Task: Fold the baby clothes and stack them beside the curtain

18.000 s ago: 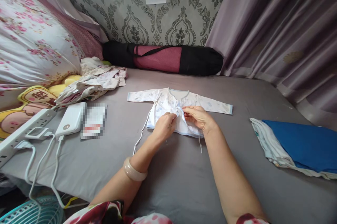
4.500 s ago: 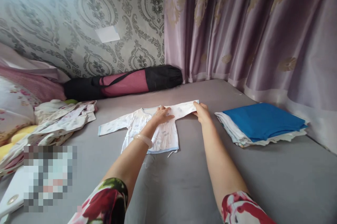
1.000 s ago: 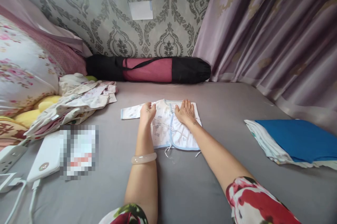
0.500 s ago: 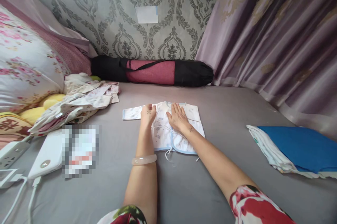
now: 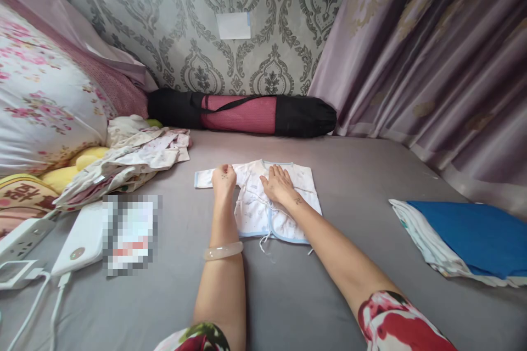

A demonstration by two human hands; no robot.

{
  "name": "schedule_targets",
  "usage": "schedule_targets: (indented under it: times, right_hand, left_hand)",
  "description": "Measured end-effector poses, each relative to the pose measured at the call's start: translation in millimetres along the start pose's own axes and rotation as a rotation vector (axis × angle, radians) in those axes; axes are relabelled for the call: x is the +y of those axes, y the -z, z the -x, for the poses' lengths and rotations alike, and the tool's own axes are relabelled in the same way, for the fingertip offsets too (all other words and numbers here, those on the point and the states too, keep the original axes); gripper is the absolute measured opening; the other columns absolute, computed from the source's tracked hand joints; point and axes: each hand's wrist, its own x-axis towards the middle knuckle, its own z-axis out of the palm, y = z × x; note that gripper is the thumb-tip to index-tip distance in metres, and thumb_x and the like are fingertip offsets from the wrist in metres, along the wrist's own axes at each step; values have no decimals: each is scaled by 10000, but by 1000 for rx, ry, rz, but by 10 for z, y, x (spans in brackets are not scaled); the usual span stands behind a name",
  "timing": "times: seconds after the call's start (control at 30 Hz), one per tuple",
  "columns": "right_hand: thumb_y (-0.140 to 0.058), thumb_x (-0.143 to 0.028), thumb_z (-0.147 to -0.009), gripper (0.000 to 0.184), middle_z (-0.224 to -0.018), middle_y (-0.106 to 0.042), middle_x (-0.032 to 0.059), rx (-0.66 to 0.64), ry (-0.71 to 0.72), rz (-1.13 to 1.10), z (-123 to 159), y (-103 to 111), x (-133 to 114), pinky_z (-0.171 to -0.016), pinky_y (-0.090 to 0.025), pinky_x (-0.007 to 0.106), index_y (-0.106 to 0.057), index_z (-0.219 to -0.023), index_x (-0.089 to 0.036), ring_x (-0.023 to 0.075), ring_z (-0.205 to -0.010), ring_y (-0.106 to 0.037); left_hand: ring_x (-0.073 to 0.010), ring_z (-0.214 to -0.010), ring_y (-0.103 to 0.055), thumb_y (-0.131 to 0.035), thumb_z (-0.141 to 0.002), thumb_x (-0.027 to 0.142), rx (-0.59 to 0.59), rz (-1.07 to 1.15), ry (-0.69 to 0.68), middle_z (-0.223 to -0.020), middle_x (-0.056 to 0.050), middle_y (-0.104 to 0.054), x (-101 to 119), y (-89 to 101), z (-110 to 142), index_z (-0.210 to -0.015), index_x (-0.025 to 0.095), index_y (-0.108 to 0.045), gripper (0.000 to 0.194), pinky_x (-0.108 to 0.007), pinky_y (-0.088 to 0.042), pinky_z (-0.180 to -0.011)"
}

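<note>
A small white baby shirt (image 5: 253,213) with pale blue trim and ties lies front up on the grey sheet. One sleeve reaches out to the left; the other does not show stretched out on the right. My left hand (image 5: 224,178) has its fingers closed at the left sleeve, and the fingertips are partly hidden. My right hand (image 5: 280,185) rests flat on the upper chest below the collar, fingers extended. White tie strings hang past the bottom hem.
A folded blue and white cloth stack (image 5: 465,238) lies at right. Crumpled baby clothes (image 5: 140,156), a white power bank (image 5: 80,241), a power strip (image 5: 27,238) and a blurred packet (image 5: 134,235) are at left. A black and pink rolled bag (image 5: 239,115) lies along the wall.
My left hand has slid a little left along the sleeve, toward the cuff. My right hand stays flat on the shirt. The view has shifted slightly.
</note>
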Motion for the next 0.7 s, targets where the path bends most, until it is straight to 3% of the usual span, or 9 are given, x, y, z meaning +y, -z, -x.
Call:
schedule_targets:
  times: [0.13,0.3,0.47,0.6,0.7]
  right_hand:
    - [-287,-381,-986,626,-1573,-240,168,80,95,-15,-112,-23,-207,-1183,-46,388,-296,-1486,-4,252,-1466,-152]
    - [-256,-415,-991,651,-1586,-205,154,29,143,-71,-216,-164,-402,-1182,-46,378,-261,-1500,-9,245,-1472,-122]
    - [-226,-430,-989,663,-1592,-184,152,19,136,-78,-233,-267,-393,-1181,-16,379,-253,-1503,-12,243,-1474,-103]
    - [-232,-434,-991,662,-1591,-187,157,14,142,-69,-219,-252,-382,-1179,-15,379,-250,-1506,-19,244,-1473,-107]
    - [-248,-430,-997,610,-1592,-201,141,23,159,-56,-202,-222,-387,-1172,-35,399,-253,-1525,-123,250,-1472,-120]
  left_hand:
    - [-348,-1248,-480,-509,-854,278,204,-144,137,-1247,-198,-588,57,136,50,-1163,126,-627,363,-464,-369,-1029]
    - [-385,-1308,-395,-547,-825,301,423,-142,309,-1410,-201,-408,69,245,78,-1255,136,-521,462,-498,-355,-1037]
    - [-387,-1289,-417,-570,-791,275,462,-92,402,-1369,-246,-422,-2,242,1,-1283,65,-441,551,-468,-360,-1043]
    - [-362,-1306,-406,-541,-791,212,445,-96,333,-1284,-259,-496,-44,242,-20,-1244,42,-419,499,-461,-328,-1073]
    - [-358,-1310,-418,-502,-815,209,408,-45,295,-1271,-279,-503,-91,236,-25,-1257,28,-384,491,-450,-348,-1066]
